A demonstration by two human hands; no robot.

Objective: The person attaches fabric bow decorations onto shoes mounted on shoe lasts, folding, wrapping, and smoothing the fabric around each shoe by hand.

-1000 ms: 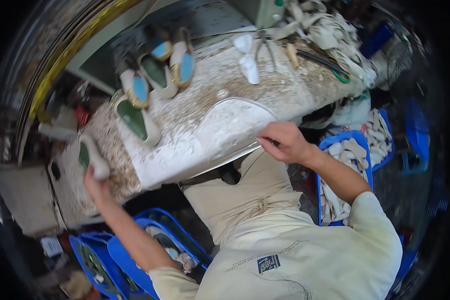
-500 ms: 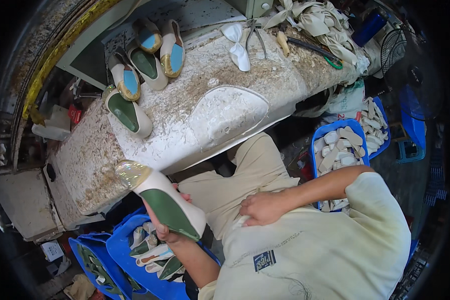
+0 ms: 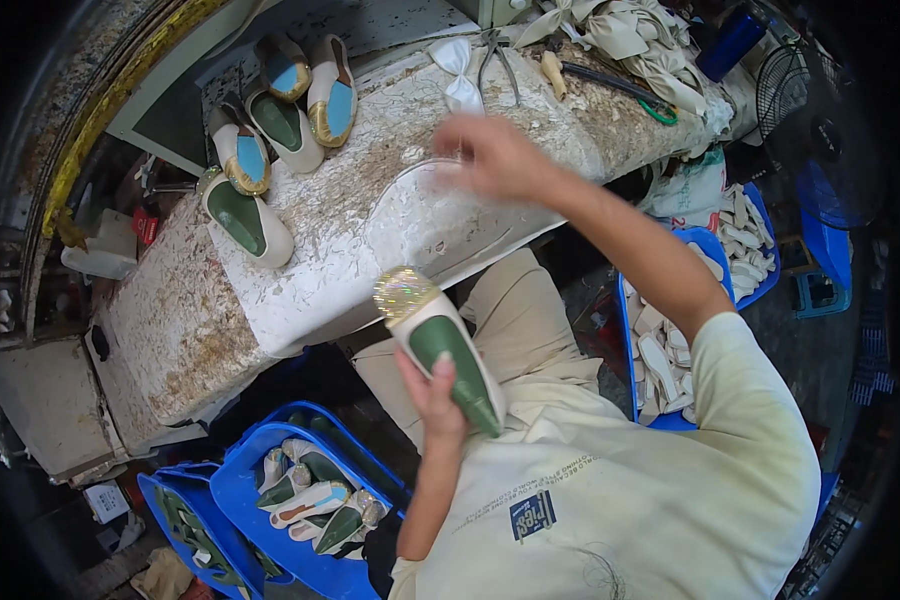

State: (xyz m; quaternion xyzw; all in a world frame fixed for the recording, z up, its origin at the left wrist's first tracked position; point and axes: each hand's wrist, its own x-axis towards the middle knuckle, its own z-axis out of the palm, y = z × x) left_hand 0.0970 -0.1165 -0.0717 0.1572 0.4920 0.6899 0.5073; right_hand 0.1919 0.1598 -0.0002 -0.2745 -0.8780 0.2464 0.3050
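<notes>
My left hand [image 3: 432, 405] is closed round a cream shoe [image 3: 470, 372] in front of my lap. The shoe shows its green underside and has a glittery gold toe pointing up toward the table. My right hand [image 3: 500, 155] is stretched out over the whitish, crusted worktable [image 3: 300, 290], smeared by motion, so its fingers cannot be made out. Just beyond it lie a white bow-shaped piece [image 3: 457, 72] and a pair of pincers [image 3: 500, 62]. Several similar shoes stand at the left of the table, among them a green-bottomed one [image 3: 238, 215] and a blue-bottomed one [image 3: 334, 105].
A blue basket [image 3: 232, 470] of shoes stands at lower left, another blue bin [image 3: 165, 500] beside it. Blue baskets [image 3: 765, 285] of pale pieces are at right. A wooden-handled tool [image 3: 553, 72], fabric pieces [image 3: 635, 35], a blue bottle [image 3: 735, 42] and a fan [image 3: 815, 110] line the far right.
My right hand has left my waist and reached up over the table. My left hand has carried the shoe rightward and slightly up, toward the middle, turning it more upright.
</notes>
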